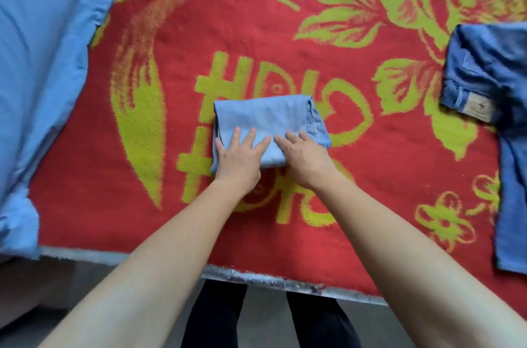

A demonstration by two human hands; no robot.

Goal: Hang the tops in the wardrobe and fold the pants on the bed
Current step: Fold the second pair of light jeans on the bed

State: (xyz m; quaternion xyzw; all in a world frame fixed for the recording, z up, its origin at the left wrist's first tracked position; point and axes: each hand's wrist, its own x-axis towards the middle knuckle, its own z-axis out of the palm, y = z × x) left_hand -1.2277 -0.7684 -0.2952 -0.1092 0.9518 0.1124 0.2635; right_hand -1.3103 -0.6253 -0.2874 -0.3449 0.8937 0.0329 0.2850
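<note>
Head view, looking straight down onto a bed covered by a red blanket with big yellow-green flowers and letters. Right in the middle of the bed, a pair of light blue pants, folded up into a small, thick block. Flat on the near half of that block, the left hand, fingers straight and a little apart, pressing down and gripping nothing. Just beside it, on the same block, the right hand, flat too, fingers straight and only a little apart, pressing down as well. Tips of the two hands very near each other; hard to tell if touching. Over at the bed's left edge, a big light blue cloth, soft and puffy, hanging a bit past the near edge; hard to tell if a pillow or a top. Along the bed's right edge, well apart from the hands, darker blue jeans with a tan patch at the waist, not folded small. Down past the near edge of the bed, two legs in dark trousers standing on a grey floor.
</note>
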